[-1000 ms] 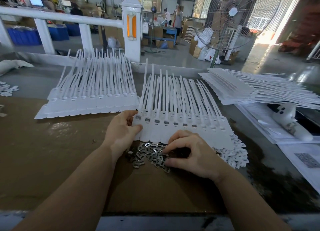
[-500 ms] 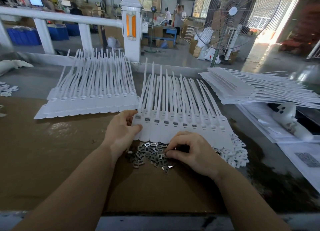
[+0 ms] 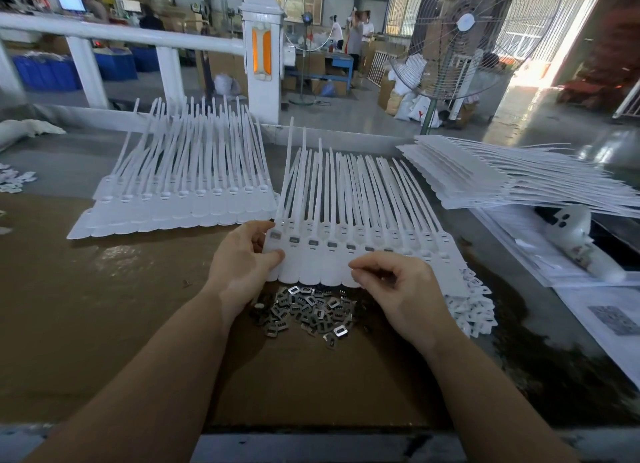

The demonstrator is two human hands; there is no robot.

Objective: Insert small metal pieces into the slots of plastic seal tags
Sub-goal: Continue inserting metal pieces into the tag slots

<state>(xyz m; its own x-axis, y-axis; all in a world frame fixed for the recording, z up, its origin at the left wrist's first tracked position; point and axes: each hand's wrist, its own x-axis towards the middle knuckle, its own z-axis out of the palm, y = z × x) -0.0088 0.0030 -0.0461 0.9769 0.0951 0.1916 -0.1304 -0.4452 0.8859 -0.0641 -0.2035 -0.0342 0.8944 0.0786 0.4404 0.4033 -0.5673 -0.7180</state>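
1. Head view, working sheet: a joined row of seal tags [image 3: 360, 254] lies at centre of the brown table [image 3: 104, 324]. We count about seven slots holding metal on its left part; those toward 3 o'clock look unfilled.
2. Our left hand [image 3: 242, 261] pinches the row's left end, thumb on top.
3. Our right hand [image 3: 398, 289] hovers over the tag bodies, thumb and forefinger pressed together; whether a piece sits between them, we cannot tell.
4. Metal pieces [image 3: 308, 310]: a loose heap at 6 o'clock of the row, between our wrists.
5. Other stock: a second tag sheet [image 3: 180, 202] at 10 o'clock, stacked sheets [image 3: 502, 178] at 2 o'clock.
6. Risks, as we judge them: a piece so small may slip from the pinch or enter skewed; a loosened left grip would let the row slide; a wrist may scatter the heap.
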